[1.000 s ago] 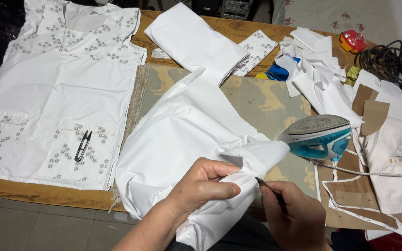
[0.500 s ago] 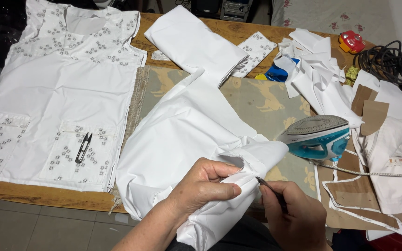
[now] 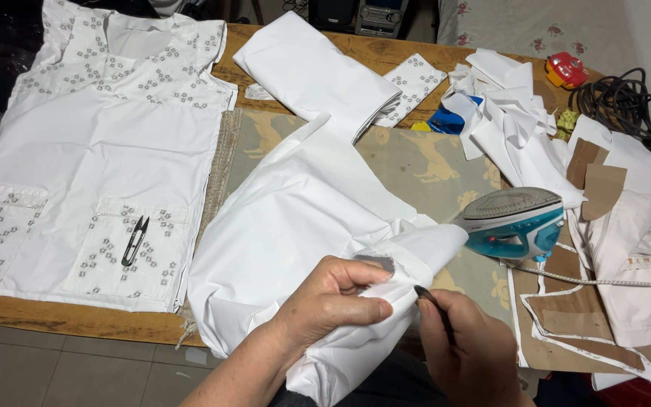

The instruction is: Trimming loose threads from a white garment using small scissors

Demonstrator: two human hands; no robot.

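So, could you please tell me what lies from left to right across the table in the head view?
Patterned white garment → thread snips → left hand → right hand → teal steam iron → brown paper pattern pieces.
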